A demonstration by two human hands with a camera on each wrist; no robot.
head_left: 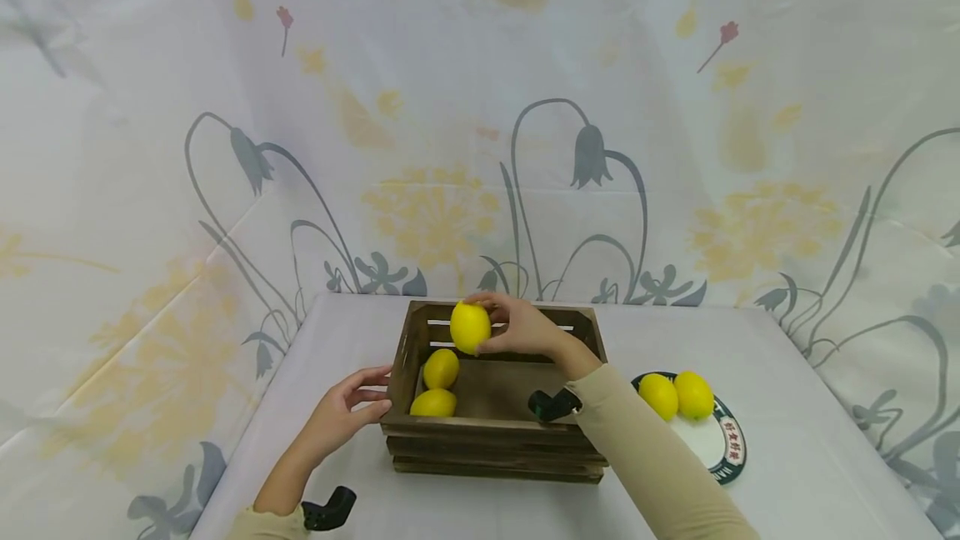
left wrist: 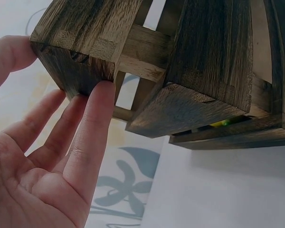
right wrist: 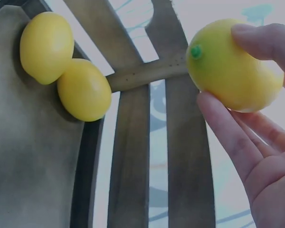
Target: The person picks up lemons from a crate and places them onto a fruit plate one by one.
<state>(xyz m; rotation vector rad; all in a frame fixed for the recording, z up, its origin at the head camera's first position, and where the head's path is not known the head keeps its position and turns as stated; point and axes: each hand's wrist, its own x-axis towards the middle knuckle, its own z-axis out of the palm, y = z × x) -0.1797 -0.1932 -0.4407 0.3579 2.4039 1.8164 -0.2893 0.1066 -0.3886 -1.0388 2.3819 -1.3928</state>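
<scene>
My right hand (head_left: 527,328) holds a yellow lemon (head_left: 469,327) between thumb and fingers, above the back left part of a dark wooden crate (head_left: 498,433). The right wrist view shows that lemon's green tip (right wrist: 195,52). Inside the crate, two more lemons lie against its left side: one farther back (head_left: 441,368) and one nearer the front (head_left: 433,403). With mostly straight fingers, my left hand (head_left: 347,408) touches the crate's outer left end. In the left wrist view, the thumb and fingertips (left wrist: 102,90) rest at the edges of the crate's slatted end (left wrist: 80,66).
Right of the crate stands a round plate (head_left: 737,461) with a dark green patterned rim, carrying two lemons (head_left: 693,395). My right forearm crosses between crate and plate. A white cloth covers the table (head_left: 360,482); a flower-printed curtain (head_left: 450,148) hangs behind.
</scene>
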